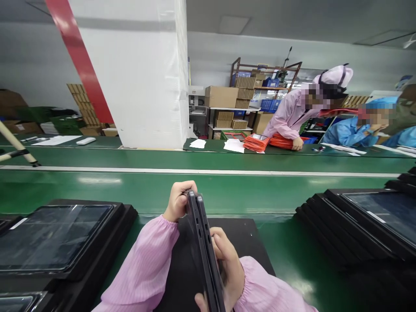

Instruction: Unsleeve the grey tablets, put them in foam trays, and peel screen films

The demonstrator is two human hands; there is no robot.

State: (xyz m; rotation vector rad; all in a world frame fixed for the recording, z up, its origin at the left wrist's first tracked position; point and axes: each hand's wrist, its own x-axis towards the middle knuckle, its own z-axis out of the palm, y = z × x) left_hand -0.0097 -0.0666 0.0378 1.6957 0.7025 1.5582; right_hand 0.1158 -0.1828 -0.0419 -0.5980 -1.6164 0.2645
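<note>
Two slim dark tablets (200, 242) were held on edge, side by side, above the black mat (256, 249). The left hand (177, 201) pinched the nearer tablet on its own side at the end farther over the mat; whether its fingers also took in the second tablet could not be told. The right hand (229, 262) clasped the pair closer to the wearer, fingers against one broad face, thumb showing on the other side.

Handling (a judgement from appearance): the tablets were probably stiff and of modest weight, with smooth faces apt to slip and screens liable to scratch or crack. Rims and corners seemed the safest hold.

Count: two tablets stood in the hands. Left of the mat, one large glass-fronted panel (55, 238) lay on black trays (126, 223), and part of a second showed below it. Right of the mat, one similar panel (390, 212) topped a dark stack (312, 212), its layers too crowded to count. Beyond the mat, across the green worktop (152, 184), two orange bundles (256, 143) sat before one co-worker in pink (290, 112); one co-worker in blue (344, 130) leaned farther right.
</note>
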